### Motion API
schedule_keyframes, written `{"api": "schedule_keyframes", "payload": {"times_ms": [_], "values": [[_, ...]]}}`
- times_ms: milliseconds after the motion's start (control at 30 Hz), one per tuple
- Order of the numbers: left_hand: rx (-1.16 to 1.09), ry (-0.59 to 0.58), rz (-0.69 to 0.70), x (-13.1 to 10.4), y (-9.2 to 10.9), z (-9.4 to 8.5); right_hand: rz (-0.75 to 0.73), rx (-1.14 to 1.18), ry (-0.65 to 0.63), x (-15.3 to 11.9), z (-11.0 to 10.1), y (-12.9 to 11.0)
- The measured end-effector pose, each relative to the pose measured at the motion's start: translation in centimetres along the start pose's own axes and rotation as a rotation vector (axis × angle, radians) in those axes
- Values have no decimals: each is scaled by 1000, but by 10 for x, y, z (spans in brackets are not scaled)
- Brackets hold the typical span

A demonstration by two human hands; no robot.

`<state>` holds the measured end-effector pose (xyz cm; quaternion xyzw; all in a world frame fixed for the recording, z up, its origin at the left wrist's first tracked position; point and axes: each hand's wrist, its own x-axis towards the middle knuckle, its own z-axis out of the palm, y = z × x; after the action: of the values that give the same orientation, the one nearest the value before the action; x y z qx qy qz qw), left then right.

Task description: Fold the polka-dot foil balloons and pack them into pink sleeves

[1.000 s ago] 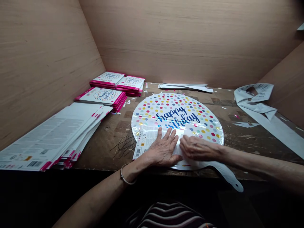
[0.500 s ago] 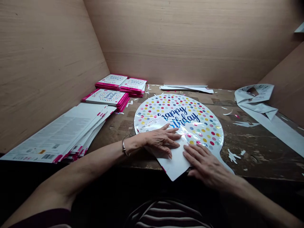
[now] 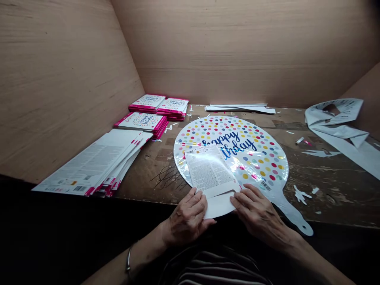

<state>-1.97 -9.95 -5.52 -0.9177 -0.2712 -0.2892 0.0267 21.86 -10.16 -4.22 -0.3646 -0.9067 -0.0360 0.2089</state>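
Brown worktop, my left hand and right hand pinching a printed card sleeve (text up), birthday foil balloon toward one o'clock.

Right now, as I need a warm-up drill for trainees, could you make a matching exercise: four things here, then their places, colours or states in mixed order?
1. Round balloon
2. Printed card
3. Bracelet
4. Long white strip

A. Held by the left hand and right hand
B. Folded over at one end, on the right side
C. Covered in multicoloured dots
D. Silvery, worn at a wrist

Pairs: 1-C, 2-A, 3-D, 4-B
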Motion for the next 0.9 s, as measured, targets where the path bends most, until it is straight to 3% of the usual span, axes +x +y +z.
{"api": "schedule_keyframes", "payload": {"times_ms": [167,300,433,600,767,900], "values": [[-84,31,-103,12,1,-1,181,6,-110,21,-1,11],[82,58,-254,13,-1,8,398,-61,-225,42,11,17],[97,-44,-151,11,-5,10,480,-134,-190,52,19,19],[44,-227,-95,0,1,1,344,-89,-93,39,22,10],[90,38,57,-13,6,6,60,14,72,12,21,-3],[29,243,65,18,4,-14,-28,57,248,14,8,-1]]}}
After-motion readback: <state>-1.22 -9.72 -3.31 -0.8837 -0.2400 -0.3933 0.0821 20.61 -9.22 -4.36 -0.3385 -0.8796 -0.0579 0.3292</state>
